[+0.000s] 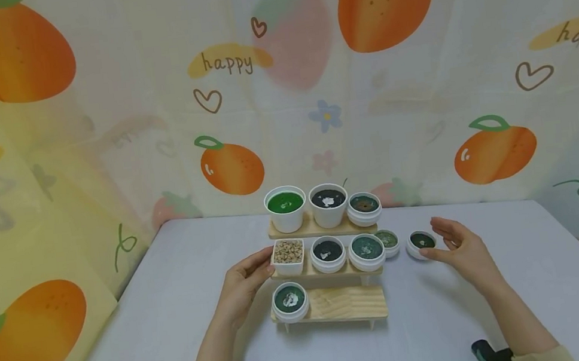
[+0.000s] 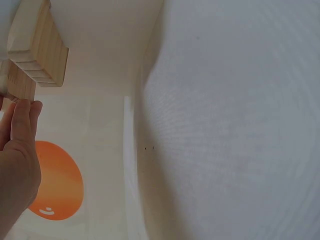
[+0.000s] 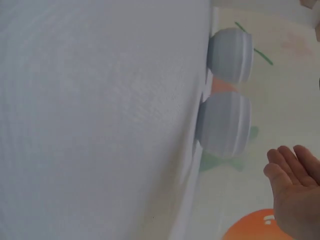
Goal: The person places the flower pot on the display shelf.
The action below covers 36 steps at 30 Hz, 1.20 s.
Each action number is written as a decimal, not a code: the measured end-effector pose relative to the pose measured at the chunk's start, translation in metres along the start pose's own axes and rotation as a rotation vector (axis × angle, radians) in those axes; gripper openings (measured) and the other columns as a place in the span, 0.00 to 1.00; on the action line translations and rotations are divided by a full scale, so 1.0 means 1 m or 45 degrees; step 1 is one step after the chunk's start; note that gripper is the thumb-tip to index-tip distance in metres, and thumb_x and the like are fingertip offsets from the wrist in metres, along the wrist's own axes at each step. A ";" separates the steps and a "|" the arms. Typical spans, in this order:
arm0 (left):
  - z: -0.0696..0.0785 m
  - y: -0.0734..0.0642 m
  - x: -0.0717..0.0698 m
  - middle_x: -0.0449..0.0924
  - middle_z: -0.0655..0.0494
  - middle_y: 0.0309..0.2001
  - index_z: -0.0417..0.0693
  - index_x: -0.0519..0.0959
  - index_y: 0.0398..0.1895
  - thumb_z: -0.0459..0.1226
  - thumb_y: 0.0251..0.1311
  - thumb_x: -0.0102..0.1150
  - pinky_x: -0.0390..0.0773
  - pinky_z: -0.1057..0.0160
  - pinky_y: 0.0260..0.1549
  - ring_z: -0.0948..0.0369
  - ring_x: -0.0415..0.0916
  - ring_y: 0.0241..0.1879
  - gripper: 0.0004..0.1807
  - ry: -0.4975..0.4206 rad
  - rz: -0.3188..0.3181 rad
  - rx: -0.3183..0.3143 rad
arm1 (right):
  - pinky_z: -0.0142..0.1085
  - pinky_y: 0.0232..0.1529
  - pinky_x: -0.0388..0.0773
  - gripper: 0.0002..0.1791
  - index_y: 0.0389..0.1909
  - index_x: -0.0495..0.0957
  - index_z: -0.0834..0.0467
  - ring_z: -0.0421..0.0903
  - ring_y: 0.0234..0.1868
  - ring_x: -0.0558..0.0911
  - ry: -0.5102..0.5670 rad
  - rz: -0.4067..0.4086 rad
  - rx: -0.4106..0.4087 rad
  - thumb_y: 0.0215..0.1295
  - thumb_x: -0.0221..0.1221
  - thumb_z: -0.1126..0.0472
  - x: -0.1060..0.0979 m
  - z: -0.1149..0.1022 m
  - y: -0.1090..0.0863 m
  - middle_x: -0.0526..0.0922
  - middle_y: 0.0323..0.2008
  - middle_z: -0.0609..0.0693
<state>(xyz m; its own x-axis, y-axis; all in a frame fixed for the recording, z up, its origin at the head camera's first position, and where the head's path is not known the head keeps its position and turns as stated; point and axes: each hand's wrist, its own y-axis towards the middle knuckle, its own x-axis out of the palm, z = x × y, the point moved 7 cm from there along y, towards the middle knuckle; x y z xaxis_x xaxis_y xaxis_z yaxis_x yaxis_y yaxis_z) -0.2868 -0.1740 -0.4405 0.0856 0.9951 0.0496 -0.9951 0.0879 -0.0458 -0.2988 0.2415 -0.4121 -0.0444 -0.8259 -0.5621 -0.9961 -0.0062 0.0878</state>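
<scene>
In the head view, my left hand (image 1: pixel 245 282) is at the left side of a square white pot of tan granules (image 1: pixel 288 251), on the middle step of a wooden tiered stand (image 1: pixel 348 303). Straight fingers (image 2: pixel 20 120) reach the stand's wood in the left wrist view; the pot is not clearly visible there. My right hand (image 1: pixel 463 249) is beside a small round white pot with a dark green top (image 1: pixel 421 242), thumb near its rim. In the right wrist view, that hand (image 3: pixel 297 192) has extended fingers, apart from the white pot (image 3: pixel 225 124).
Another round pot with a green top (image 1: pixel 387 242) stands on the table right of the stand. Two cups, one bright green (image 1: pixel 285 208) and one dark (image 1: pixel 329 204), share the top step with a pot (image 1: pixel 364 210). The lowest step bears one pot (image 1: pixel 290 302) at its left.
</scene>
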 end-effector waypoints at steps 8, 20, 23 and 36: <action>-0.001 0.000 0.001 0.71 0.38 0.68 0.34 0.69 0.67 0.28 0.65 0.57 0.77 0.74 0.58 0.66 0.76 0.60 0.27 -0.007 0.002 -0.001 | 0.48 0.73 0.60 0.48 0.75 0.55 0.63 0.60 0.75 0.62 0.038 -0.104 0.070 0.60 0.68 0.51 0.003 0.016 0.011 0.62 0.74 0.63; 0.000 0.000 0.001 0.70 0.38 0.68 0.33 0.68 0.67 0.28 0.64 0.57 0.77 0.75 0.57 0.73 0.78 0.55 0.27 -0.022 -0.002 0.005 | 0.54 0.75 0.57 0.48 0.74 0.55 0.66 0.63 0.75 0.60 0.062 -0.162 0.107 0.59 0.68 0.53 0.009 0.036 0.021 0.61 0.74 0.67; 0.000 -0.001 0.000 0.70 0.38 0.68 0.34 0.68 0.67 0.29 0.64 0.58 0.77 0.75 0.57 0.72 0.77 0.56 0.27 -0.017 0.000 -0.003 | 0.53 0.75 0.58 0.47 0.73 0.55 0.67 0.63 0.74 0.61 0.045 -0.170 0.107 0.60 0.68 0.53 0.010 0.038 0.022 0.62 0.73 0.67; -0.001 0.000 0.000 0.71 0.40 0.68 0.36 0.69 0.67 0.30 0.64 0.58 0.77 0.74 0.58 0.70 0.77 0.58 0.27 -0.002 0.006 -0.013 | 0.60 0.73 0.62 0.47 0.73 0.56 0.70 0.70 0.71 0.63 -0.004 -0.214 0.126 0.60 0.67 0.52 0.019 0.043 0.024 0.63 0.71 0.71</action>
<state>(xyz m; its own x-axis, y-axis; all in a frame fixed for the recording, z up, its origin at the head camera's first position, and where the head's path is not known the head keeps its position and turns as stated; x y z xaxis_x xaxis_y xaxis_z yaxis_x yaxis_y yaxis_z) -0.2864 -0.1737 -0.4411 0.0811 0.9954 0.0512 -0.9949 0.0839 -0.0566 -0.3273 0.2501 -0.4563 0.1234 -0.8159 -0.5649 -0.9921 -0.0884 -0.0890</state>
